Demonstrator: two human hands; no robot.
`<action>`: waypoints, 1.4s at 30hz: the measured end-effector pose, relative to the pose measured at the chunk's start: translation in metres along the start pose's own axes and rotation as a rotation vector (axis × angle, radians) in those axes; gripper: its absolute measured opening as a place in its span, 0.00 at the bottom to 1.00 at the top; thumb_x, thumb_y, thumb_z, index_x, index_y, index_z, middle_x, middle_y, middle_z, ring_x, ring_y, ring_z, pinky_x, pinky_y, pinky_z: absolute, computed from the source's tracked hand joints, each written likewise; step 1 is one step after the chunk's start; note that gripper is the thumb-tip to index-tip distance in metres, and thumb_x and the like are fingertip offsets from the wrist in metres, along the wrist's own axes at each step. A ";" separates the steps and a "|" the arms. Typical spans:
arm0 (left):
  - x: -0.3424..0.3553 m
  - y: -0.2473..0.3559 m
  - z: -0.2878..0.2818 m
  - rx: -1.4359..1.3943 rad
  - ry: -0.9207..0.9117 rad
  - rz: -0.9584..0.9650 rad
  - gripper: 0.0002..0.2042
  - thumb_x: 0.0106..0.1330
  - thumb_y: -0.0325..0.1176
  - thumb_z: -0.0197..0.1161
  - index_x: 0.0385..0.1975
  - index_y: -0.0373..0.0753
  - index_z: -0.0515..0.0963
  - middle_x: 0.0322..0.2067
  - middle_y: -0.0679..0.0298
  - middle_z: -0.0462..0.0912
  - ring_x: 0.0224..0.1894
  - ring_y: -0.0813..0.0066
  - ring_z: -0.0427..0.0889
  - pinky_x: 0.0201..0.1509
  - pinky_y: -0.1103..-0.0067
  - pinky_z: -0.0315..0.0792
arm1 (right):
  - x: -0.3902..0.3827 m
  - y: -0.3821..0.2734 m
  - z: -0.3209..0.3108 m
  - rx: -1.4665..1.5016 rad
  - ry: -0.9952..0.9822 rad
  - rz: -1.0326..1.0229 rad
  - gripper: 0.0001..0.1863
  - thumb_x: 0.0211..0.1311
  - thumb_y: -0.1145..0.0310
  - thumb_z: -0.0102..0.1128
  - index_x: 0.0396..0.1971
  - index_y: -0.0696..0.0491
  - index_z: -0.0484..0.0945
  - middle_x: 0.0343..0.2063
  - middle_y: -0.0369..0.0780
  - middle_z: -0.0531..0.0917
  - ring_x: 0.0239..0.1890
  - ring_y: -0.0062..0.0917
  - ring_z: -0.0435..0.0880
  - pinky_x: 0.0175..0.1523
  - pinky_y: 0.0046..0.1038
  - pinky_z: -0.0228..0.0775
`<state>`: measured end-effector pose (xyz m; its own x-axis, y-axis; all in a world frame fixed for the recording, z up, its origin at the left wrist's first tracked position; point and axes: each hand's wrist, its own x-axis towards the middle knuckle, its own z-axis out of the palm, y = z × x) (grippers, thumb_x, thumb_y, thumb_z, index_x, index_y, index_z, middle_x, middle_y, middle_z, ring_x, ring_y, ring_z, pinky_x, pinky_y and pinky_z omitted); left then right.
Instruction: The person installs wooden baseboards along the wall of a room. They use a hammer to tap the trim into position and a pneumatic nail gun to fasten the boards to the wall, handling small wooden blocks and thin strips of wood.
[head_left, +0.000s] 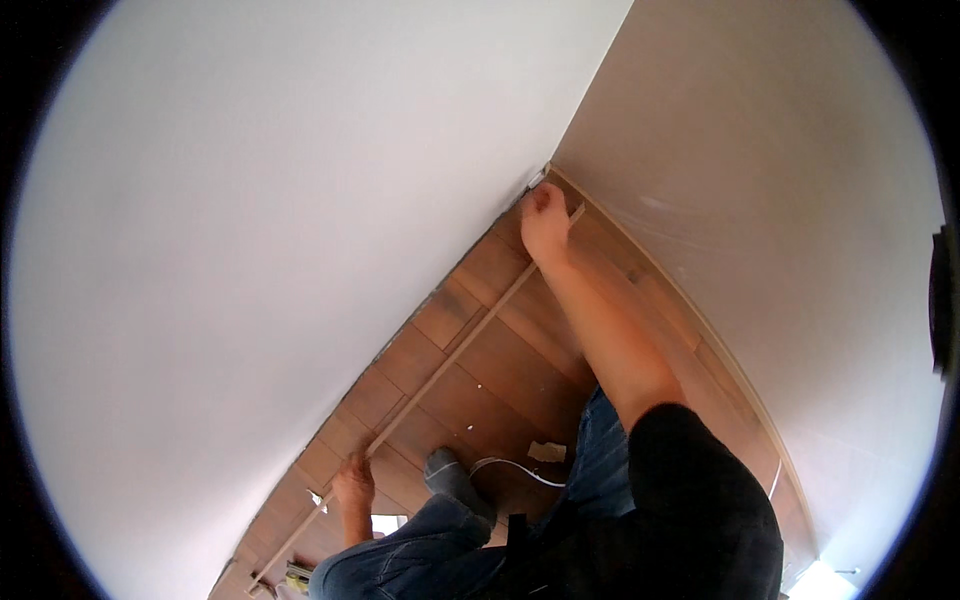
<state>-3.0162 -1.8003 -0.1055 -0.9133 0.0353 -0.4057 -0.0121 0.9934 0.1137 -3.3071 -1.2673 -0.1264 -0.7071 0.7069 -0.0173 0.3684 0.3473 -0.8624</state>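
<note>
A broad white wall [230, 220] is filling the left and upper part of the frame, while a second, greyer wall [800, 230] is taking up the right, the two meeting in a corner at upper centre. Between them, a brown plank floor [500, 370] is spreading downward from that corner. A person in a black short-sleeved top [680, 500] and blue jeans [420, 545] is occupying the lower centre and lower right. A long, thin wooden strip [450, 358], the piece being handled, is running diagonally over the floor from lower left to just short of the corner, lying near the white wall's foot but apart from it. Pale trim [720, 345] is edging the base of the greyer wall. The right hand [545, 225] is bending its fingers close to the corner, the strip passing behind its wrist; whether it is holding anything, one cannot tell. The left hand [353, 487], at lower left, is closing around the strip. Near centre bottom, a grey-socked foot [447, 472] is resting beside a curving white cable [520, 465] and a tan scrap [547, 452]. A small pale object [537, 180] is sitting against the wall's foot by the right fingertips.
</note>
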 end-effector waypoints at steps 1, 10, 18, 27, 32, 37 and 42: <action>0.004 0.000 0.000 0.009 -0.008 -0.001 0.16 0.71 0.35 0.61 0.57 0.48 0.78 0.44 0.54 0.86 0.44 0.47 0.86 0.43 0.55 0.81 | -0.017 0.008 -0.019 0.011 0.020 -0.107 0.26 0.67 0.65 0.61 0.63 0.58 0.72 0.56 0.59 0.79 0.58 0.47 0.82 0.64 0.41 0.72; 0.058 -0.018 -0.024 0.066 0.004 0.052 0.13 0.72 0.36 0.61 0.54 0.46 0.79 0.42 0.51 0.86 0.42 0.42 0.86 0.42 0.52 0.80 | -0.057 0.049 -0.006 -0.037 -0.160 0.035 0.45 0.73 0.51 0.63 0.76 0.63 0.55 0.72 0.58 0.63 0.73 0.52 0.62 0.78 0.43 0.54; 0.063 -0.008 -0.028 0.029 0.109 0.133 0.12 0.70 0.35 0.63 0.51 0.43 0.80 0.42 0.53 0.85 0.43 0.43 0.85 0.42 0.53 0.81 | -0.047 0.045 0.039 -0.059 -0.106 -0.100 0.44 0.71 0.51 0.62 0.74 0.66 0.57 0.72 0.59 0.66 0.74 0.56 0.61 0.78 0.46 0.52; 0.068 0.010 -0.036 -0.042 0.070 0.040 0.13 0.72 0.34 0.61 0.52 0.39 0.82 0.45 0.46 0.86 0.48 0.41 0.85 0.50 0.54 0.80 | -0.045 0.049 0.054 -0.087 0.029 -0.118 0.39 0.69 0.57 0.62 0.71 0.67 0.62 0.69 0.59 0.69 0.70 0.55 0.66 0.76 0.47 0.55; 0.067 0.010 -0.027 0.006 0.180 0.116 0.12 0.71 0.34 0.61 0.52 0.44 0.81 0.41 0.50 0.85 0.38 0.41 0.85 0.40 0.52 0.79 | -0.042 0.050 0.061 -0.120 0.048 -0.135 0.38 0.69 0.59 0.61 0.71 0.67 0.64 0.68 0.58 0.71 0.67 0.54 0.70 0.75 0.47 0.56; 0.071 0.000 -0.026 0.043 0.060 0.076 0.12 0.71 0.34 0.62 0.52 0.43 0.81 0.40 0.50 0.86 0.40 0.42 0.85 0.41 0.53 0.80 | -0.043 0.040 0.066 -0.212 0.074 -0.113 0.37 0.71 0.57 0.57 0.72 0.65 0.62 0.70 0.56 0.69 0.68 0.53 0.68 0.75 0.49 0.56; 0.079 0.021 -0.054 -0.035 0.067 0.149 0.18 0.68 0.29 0.62 0.58 0.42 0.81 0.53 0.44 0.83 0.56 0.39 0.80 0.59 0.53 0.75 | -0.051 0.030 0.067 -0.319 0.070 -0.040 0.36 0.74 0.54 0.50 0.75 0.61 0.60 0.72 0.53 0.67 0.69 0.50 0.67 0.75 0.48 0.54</action>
<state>-3.1112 -1.7823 -0.0859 -0.9311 0.1736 -0.3208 0.1124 0.9732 0.2005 -3.3005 -1.3340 -0.1855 -0.6854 0.7259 0.0577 0.5195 0.5430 -0.6597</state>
